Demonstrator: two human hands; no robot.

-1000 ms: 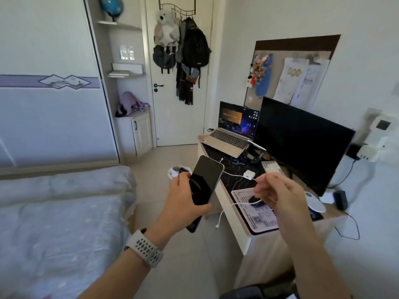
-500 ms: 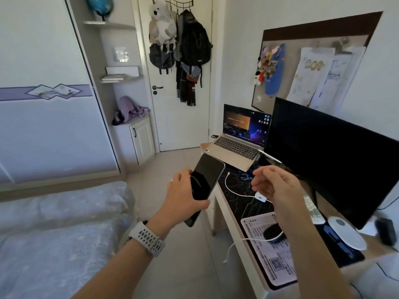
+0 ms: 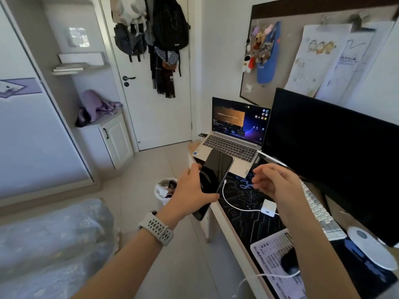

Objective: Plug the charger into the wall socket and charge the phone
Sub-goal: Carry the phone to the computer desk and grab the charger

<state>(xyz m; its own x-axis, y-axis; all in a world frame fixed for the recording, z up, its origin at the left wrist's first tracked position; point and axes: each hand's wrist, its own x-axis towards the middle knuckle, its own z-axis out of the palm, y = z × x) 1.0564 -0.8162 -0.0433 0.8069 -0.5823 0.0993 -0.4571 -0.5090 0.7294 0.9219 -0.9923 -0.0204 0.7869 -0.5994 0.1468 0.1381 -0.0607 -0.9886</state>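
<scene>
Left hand (image 3: 190, 190): grips the phone (image 3: 212, 180) by its long edges, thumb across the lower face; a pale perforated watch strap (image 3: 156, 228) on the wrist.
Right hand (image 3: 274, 184): raised over the desk (image 3: 218, 214), fingers bent inward with the tips close together; whether they pinch anything cannot be told.
Phone: slim dark slab, glossy unlit screen, rounded corners; held tilted in the air at the desk's near edge, not connected.
Charger (image 3: 268, 207): small white cube with smooth faces, lying on the dark desk mat (image 3: 244, 221) just below the right hand, not plugged in.
Cable (image 3: 228, 199): thin, white, pliable; curves from the charger across the mat to a free connector tip near the phone's edge.
Second white cable (image 3: 269, 276): trails across a printed card (image 3: 273, 257) and off the desk front.
Wall socket: not in view.
Step in hand (judged): gathering the charging gear; nothing is plugged yet.
Handling advice: take the cube by its flat sides, not by the cord; keep the phone steady, let the cable hang slack, and line the connector squarely with the port before pressing.
Surroundings: open laptop (image 3: 235, 137), dark monitor (image 3: 332, 152), pale keyboard (image 3: 319, 212).
</scene>
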